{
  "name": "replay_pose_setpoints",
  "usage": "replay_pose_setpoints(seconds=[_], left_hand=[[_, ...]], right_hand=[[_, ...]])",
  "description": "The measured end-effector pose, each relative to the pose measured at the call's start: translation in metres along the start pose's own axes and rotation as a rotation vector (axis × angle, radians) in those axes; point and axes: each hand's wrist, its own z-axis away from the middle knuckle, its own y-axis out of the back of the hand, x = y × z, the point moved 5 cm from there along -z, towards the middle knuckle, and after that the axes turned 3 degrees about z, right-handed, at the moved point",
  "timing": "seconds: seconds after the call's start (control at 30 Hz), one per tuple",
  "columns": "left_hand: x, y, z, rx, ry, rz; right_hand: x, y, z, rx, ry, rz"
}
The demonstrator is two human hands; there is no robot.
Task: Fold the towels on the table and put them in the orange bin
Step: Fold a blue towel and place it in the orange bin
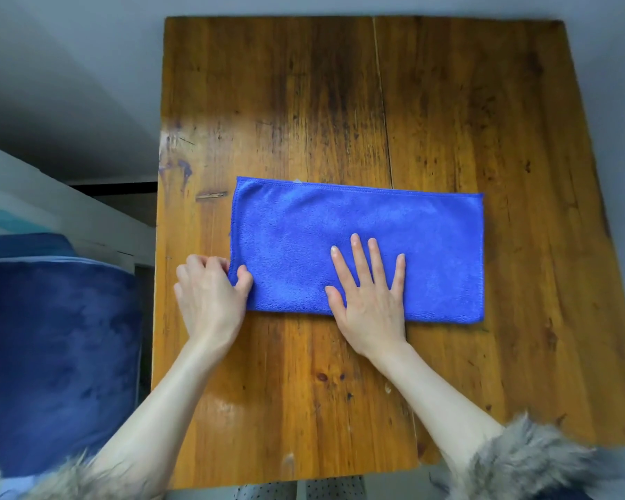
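A blue towel (405,225) lies folded into a long rectangle on the wooden table (340,102). My left hand (210,294) pinches the towel's near left corner, thumb on top and fingers curled at the edge. My right hand (370,297) lies flat on the towel's near middle with straight, spread fingers pressing the cloth down. No orange bin shows in this view.
A dark blue cushioned seat (55,355) stands just left of the table. A white ledge (51,203) runs behind it. Fur-trimmed sleeves (527,460) frame the bottom corners. Grey floor surrounds the table.
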Motion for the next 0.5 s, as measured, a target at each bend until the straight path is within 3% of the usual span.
replay_pose_setpoints(seconds=[0.2, 0.5], left_hand=[[0.001, 0.014, -0.021, 0.023, -0.134, 0.127], [-0.003, 0.024, -0.064, -0.142, 0.208, 0.459]], right_hand=[[-0.009, 0.002, -0.019, -0.012, -0.026, -0.027], [-0.016, 0.004, -0.058, -0.08, 0.009, -0.002]])
